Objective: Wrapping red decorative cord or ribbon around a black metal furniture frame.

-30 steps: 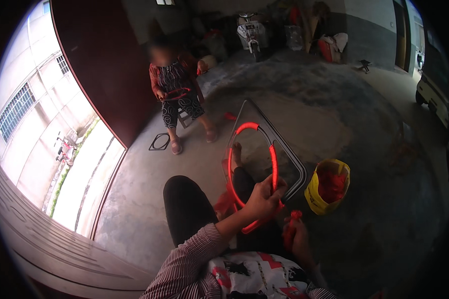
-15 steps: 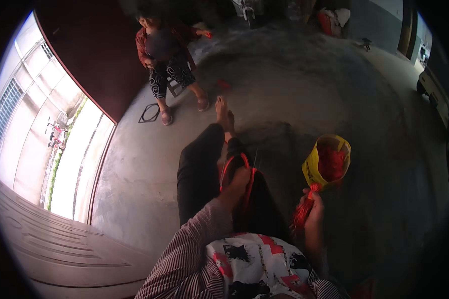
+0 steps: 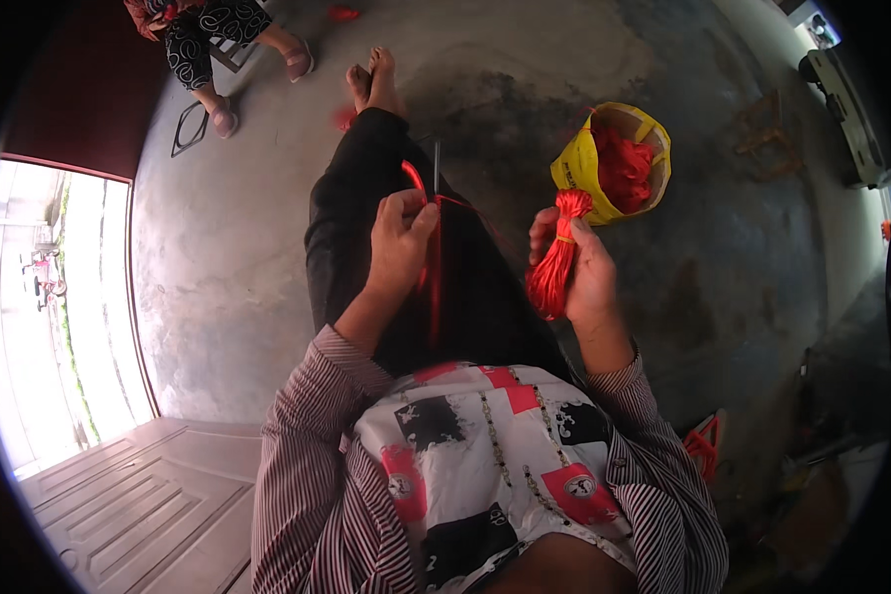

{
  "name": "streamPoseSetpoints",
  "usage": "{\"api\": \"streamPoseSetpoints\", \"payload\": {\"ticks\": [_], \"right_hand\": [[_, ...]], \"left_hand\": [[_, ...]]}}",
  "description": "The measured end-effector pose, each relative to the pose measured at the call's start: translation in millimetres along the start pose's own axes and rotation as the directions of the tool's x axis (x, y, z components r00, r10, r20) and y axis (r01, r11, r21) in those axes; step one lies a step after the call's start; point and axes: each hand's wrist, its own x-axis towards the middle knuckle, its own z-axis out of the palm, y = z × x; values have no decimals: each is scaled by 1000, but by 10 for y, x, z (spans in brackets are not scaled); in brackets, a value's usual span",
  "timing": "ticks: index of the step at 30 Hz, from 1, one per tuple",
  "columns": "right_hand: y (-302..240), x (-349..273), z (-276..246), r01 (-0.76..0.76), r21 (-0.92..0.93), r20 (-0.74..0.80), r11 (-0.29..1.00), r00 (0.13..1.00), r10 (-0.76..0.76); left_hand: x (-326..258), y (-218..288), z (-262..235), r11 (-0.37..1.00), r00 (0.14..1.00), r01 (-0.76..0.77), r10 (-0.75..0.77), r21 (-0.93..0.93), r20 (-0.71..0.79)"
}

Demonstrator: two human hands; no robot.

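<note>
Over my lap, my left hand pinches a red cord, whose strands hang down along my black trousers. Beside those fingertips a thin metal rod stands up, with a red strand passing by it. My right hand grips a bundle of red cord, folded into a looped head at the top and bound by a thin yellowish band. Just beyond this hand, a yellow bag on the floor holds more red cord. How the rod is held up is hidden.
A seated person's patterned trousers and shoes show at the upper left, near a dark square frame on the floor. Red pieces lie by my bare feet. A panelled door stands at lower left, a red stool-like object at right.
My view has tipped downward, so the seated person is partly cut off. My right hand has come up with the cord bundle; my left hand still holds the red cord.
</note>
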Motion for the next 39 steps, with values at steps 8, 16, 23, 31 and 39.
{"api": "streamPoseSetpoints", "payload": {"ticks": [8, 16, 23, 31, 39], "right_hand": [[103, 25, 547, 486, -585, 489, 650, 850, -195], [94, 450, 211, -275, -224, 420, 935, 839, 347], [281, 1223, 447, 306, -917, 308, 255, 951, -32], [549, 1342, 289, 402, -916, 397, 0, 903, -162], [-369, 600, 248, 259, -193, 390, 946, 905, -168]], "left_hand": [[-562, 500, 47, 939, 840, -183, 303, -291, 449], [292, 456, -509, 825, 830, -546, 557, -142, 43], [1014, 32, -353, 299, 755, -549, 578, 780, 310], [929, -96, -9, 639, 905, -407, 380, 653, 192], [609, -385, -5, 849, 948, 307, -310, -429, 64]]}}
